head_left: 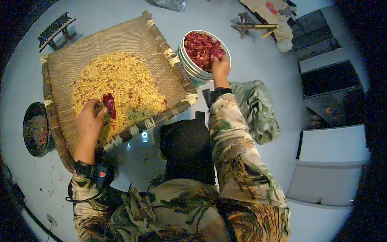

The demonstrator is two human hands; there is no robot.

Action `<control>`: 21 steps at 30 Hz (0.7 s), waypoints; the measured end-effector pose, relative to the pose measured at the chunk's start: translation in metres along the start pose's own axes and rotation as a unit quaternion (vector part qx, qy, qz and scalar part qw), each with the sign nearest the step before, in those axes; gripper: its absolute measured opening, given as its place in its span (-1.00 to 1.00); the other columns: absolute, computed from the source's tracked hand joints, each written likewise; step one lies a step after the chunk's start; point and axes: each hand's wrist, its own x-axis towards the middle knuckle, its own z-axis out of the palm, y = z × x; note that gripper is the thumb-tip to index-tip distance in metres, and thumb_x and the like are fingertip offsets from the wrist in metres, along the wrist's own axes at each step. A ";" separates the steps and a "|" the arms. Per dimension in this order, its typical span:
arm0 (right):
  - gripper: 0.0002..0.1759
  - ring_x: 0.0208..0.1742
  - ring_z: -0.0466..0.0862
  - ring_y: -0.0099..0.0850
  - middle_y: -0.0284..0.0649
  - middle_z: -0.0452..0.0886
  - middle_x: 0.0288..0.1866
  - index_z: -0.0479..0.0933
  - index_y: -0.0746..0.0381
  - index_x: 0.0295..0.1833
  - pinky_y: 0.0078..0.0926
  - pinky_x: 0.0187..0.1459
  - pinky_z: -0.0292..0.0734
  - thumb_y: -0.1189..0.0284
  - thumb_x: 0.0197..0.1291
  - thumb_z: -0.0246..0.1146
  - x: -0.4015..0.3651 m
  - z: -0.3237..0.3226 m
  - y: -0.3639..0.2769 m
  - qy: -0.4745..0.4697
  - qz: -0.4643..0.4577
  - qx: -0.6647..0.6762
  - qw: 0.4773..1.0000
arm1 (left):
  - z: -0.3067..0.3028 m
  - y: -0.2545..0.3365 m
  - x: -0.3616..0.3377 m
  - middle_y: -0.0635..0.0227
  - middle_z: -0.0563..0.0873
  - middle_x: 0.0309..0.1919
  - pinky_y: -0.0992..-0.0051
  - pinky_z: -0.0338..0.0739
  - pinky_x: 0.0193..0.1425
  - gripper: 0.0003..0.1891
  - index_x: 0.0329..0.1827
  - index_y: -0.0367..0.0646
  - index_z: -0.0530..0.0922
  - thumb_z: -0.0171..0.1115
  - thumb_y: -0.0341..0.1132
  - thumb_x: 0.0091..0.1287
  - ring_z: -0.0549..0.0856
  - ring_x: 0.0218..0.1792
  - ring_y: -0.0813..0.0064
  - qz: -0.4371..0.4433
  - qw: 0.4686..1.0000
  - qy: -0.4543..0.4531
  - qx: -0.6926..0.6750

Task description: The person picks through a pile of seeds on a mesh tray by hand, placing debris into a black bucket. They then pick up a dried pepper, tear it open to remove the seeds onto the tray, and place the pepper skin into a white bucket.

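Over a woven tray with a wooden frame, my left hand is closed on a dark red dried chili pepper between thumb and fingers. Below it a heap of yellow seeds mixed with red flecks spreads across the weave. To the right stands a white bucket filled with red dried chili pieces. My right hand is at the bucket's right rim, fingers closed on a red dried chili above the pieces. The fingertips of both hands are partly hidden.
A black round basin stands left of the tray. Beside my right arm lies a crumpled green-grey sack. Behind are a small wooden bench and a folding stool. Dark panels line the right side.
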 end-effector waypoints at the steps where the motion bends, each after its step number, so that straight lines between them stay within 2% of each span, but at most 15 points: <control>1: -0.75 -0.26 0.63 -0.14 -0.07 0.64 -0.31 0.58 0.27 -0.27 -0.30 -0.19 0.50 0.33 -0.03 0.27 0.011 0.012 0.045 0.040 -0.027 -0.050 0.998 | 0.000 0.001 0.000 0.04 0.61 -0.18 0.22 0.45 -0.11 -0.63 -0.09 -0.24 0.48 0.28 -0.24 0.09 0.58 -0.16 0.00 -0.005 1.000 -0.003 0.000; 4: -0.75 -0.25 0.63 -0.12 -0.04 0.63 -0.30 0.58 0.26 -0.25 -0.29 -0.20 0.49 0.32 -0.02 0.28 0.021 0.003 0.087 -0.022 0.005 -0.114 0.993 | 0.006 -0.008 0.001 0.04 0.61 -0.19 0.21 0.45 -0.11 -0.63 -0.08 -0.24 0.48 0.27 -0.25 0.09 0.58 -0.17 -0.01 0.000 1.000 0.011 0.014; 7: -0.70 -0.25 0.57 0.04 0.04 0.60 -0.33 0.52 0.31 -0.22 -0.15 -0.20 0.45 0.30 0.02 0.26 0.025 0.006 0.101 -0.061 -0.038 -0.029 0.997 | 0.003 -0.002 0.000 0.03 0.61 -0.18 0.20 0.45 -0.12 -0.64 -0.09 -0.24 0.48 0.27 -0.24 0.10 0.58 -0.17 -0.01 -0.014 0.999 -0.003 0.035; 10: -0.64 -0.28 0.57 0.05 0.07 0.59 -0.38 0.52 0.32 -0.23 -0.13 -0.23 0.45 0.22 0.02 0.26 0.031 0.016 0.103 -0.092 -0.078 -0.091 0.989 | -0.005 0.013 -0.001 0.02 0.60 -0.19 0.20 0.45 -0.12 -0.65 -0.10 -0.24 0.48 0.27 -0.24 0.10 0.58 -0.16 0.00 -0.043 0.998 -0.029 0.045; 11: -0.70 -0.29 0.62 -0.04 0.02 0.62 -0.35 0.57 0.29 -0.26 -0.22 -0.27 0.47 0.26 0.00 0.26 0.031 0.020 0.101 -0.093 -0.042 -0.037 0.994 | -0.004 0.013 -0.001 0.02 0.60 -0.19 0.20 0.45 -0.12 -0.65 -0.11 -0.24 0.48 0.27 -0.25 0.09 0.58 -0.16 0.00 -0.045 0.998 -0.030 0.040; 14: -0.68 -0.29 0.61 -0.03 0.03 0.61 -0.37 0.57 0.29 -0.29 -0.20 -0.29 0.45 0.23 -0.01 0.26 0.030 0.024 0.095 -0.102 -0.047 -0.165 0.980 | -0.001 0.007 0.001 0.02 0.60 -0.19 0.20 0.45 -0.12 -0.67 -0.12 -0.24 0.48 0.27 -0.28 0.09 0.58 -0.16 0.00 -0.044 0.998 -0.029 0.032; 15: -0.64 -0.32 0.60 0.00 0.07 0.59 -0.41 0.57 0.32 -0.29 -0.20 -0.30 0.45 0.21 -0.02 0.27 0.028 0.020 0.087 -0.103 -0.024 -0.142 0.984 | 0.001 0.005 0.001 0.02 0.59 -0.19 0.20 0.45 -0.12 -0.67 -0.12 -0.24 0.48 0.27 -0.29 0.08 0.57 -0.16 0.00 -0.040 0.998 -0.028 0.034; 18: -0.66 -0.40 0.62 -0.11 0.02 0.61 -0.43 0.57 0.33 -0.27 -0.26 -0.33 0.46 0.23 0.01 0.26 0.027 0.021 0.086 -0.062 -0.043 -0.127 0.989 | 0.008 -0.004 0.002 0.03 0.59 -0.18 0.21 0.45 -0.12 -0.67 -0.12 -0.25 0.48 0.27 -0.30 0.08 0.57 -0.16 -0.01 -0.010 0.999 -0.014 0.035; 21: -0.71 -0.47 0.58 -0.05 0.02 0.59 -0.47 0.58 0.23 -0.26 -0.16 -0.42 0.42 0.22 0.03 0.26 0.036 0.029 0.110 -0.047 -0.030 -0.020 0.998 | 0.006 0.000 0.002 0.04 0.59 -0.18 0.22 0.45 -0.12 -0.67 -0.12 -0.24 0.48 0.28 -0.29 0.07 0.57 -0.15 0.00 -0.007 0.999 -0.008 0.032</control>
